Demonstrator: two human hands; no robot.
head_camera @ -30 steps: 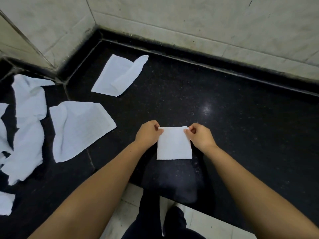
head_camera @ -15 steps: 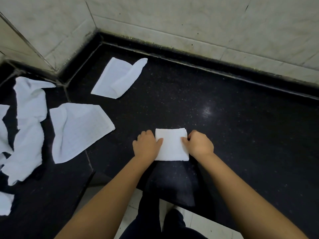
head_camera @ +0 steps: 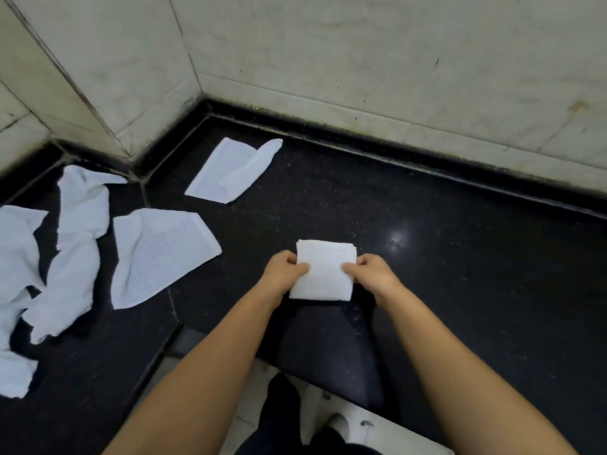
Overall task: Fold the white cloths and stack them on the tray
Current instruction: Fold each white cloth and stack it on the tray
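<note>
A small folded white cloth (head_camera: 325,270) lies square on the black counter (head_camera: 460,257) near its front edge. My left hand (head_camera: 284,272) pinches its left edge and my right hand (head_camera: 369,274) pinches its right edge, thumbs on top. Unfolded white cloths lie to the left: a flat one (head_camera: 157,254), a half-rolled one (head_camera: 233,170) near the corner, and several crumpled ones (head_camera: 65,257) at the far left. No tray is in view.
Pale tiled walls (head_camera: 361,77) close off the counter at the back and left. The counter's front edge (head_camera: 328,382) drops to a light floor, where my dark trouser legs and shoes (head_camera: 295,421) show.
Both hands slid from the cloth's far corners down to its side edges, and the folded cloth now sits a little tilted. The camera view has also shifted.
</note>
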